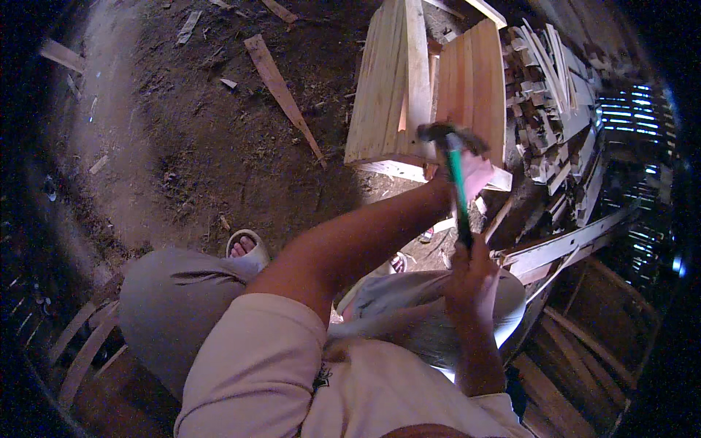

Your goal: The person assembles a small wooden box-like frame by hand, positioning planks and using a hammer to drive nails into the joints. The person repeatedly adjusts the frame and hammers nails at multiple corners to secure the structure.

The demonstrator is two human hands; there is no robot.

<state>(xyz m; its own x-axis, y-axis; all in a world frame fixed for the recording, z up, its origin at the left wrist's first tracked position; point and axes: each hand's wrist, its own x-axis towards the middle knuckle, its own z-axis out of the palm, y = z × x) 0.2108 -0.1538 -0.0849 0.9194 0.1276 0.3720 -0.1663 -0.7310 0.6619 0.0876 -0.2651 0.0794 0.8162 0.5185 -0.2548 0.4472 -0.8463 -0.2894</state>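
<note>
My right hand (472, 271) is wrapped round the dark grip of a hammer (456, 171) with a green shaft. The dark hammer head is raised in front of the near end of a wooden crate (380, 95) made of pale and reddish slats. Stretched across from the left, my left arm reaches that same end of the crate. There my left hand (478, 174) lies at the crate's edge, partly behind the hammer. Its fingers are blurred and covered by the hammer head, so what they hold is hidden.
Stacked timber offcuts (544, 135) stand right of the crate. A long board (562, 244) slants across at the right, near my knee. On the dirt floor (168, 160) lie a narrow wood strip (281, 91) and several scraps. My sandalled foot (246, 247) rests left of the crate.
</note>
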